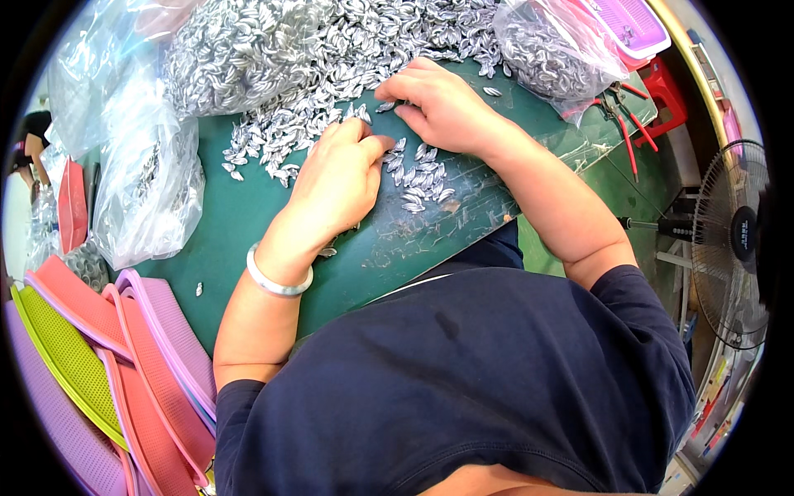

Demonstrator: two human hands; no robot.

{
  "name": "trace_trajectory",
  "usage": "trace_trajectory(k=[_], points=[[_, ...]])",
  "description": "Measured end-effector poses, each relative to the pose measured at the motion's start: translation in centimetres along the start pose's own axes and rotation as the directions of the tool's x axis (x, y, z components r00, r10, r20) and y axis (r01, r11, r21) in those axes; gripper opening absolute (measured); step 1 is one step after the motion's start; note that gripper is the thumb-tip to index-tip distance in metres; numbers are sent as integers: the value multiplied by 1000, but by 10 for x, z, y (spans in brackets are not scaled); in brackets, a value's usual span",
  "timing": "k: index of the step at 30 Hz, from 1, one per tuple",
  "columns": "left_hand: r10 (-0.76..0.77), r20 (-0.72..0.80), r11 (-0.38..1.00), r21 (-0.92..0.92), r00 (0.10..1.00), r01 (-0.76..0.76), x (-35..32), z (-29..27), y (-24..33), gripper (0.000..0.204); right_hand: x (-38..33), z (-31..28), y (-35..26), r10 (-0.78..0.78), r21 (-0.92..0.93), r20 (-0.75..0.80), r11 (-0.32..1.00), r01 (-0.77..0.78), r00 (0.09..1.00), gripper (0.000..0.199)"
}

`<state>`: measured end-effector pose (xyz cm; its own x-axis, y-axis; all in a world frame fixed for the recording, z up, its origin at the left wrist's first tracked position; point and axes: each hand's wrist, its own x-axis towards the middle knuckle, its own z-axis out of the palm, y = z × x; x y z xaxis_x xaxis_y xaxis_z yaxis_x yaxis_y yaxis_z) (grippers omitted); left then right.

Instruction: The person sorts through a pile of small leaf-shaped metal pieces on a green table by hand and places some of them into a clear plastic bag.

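Small silver leaf-shaped pieces [347,54] lie in a wide heap over the far part of the green table [169,277]. At the near edge of that heap is my left hand [339,169], its fingers curled down and drawn together; what is under the fingertips is hidden. My right hand [447,103] hovers just right of it, thumb and bent forefinger apart, with one silver piece [385,107] by the fingertips. A smaller cluster of the pieces [422,178] lies below the two hands. A pale bangle [277,285] circles my left wrist.
Clear bags of silver pieces stand at the far left [236,62] and far right [550,54]. Red-handled pliers [624,120] lie at the right table edge. Stacked plastic baskets [149,364] crowd the lower left. A fan [732,240] and red stool [664,95] are at the right.
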<state>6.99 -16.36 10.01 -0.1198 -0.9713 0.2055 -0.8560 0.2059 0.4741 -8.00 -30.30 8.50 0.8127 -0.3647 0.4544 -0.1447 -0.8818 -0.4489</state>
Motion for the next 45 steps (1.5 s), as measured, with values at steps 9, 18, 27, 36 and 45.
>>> trace_trajectory(k=[9,18,27,36,45], points=[[12,20,1000,0,1000,-12,-1,-1,1,23,0,8,5,-84,39,12,996,83,996,19],[-78,-50,996,41,996,80,0,-1,-4,23,-3,3,0,-18,206,104,979,-3,994,22],[-74,-51,996,40,996,76,2,0,-5,23,-3,-8,3,12,139,39,990,-18,999,20],[16,17,1000,9,1000,-16,1,2,3,27,-2,-17,7,50,-8,30,999,-50,998,26],[28,8,999,-26,1000,-28,1,2,3,27,-4,-17,17,76,30,-45,997,-74,996,25]])
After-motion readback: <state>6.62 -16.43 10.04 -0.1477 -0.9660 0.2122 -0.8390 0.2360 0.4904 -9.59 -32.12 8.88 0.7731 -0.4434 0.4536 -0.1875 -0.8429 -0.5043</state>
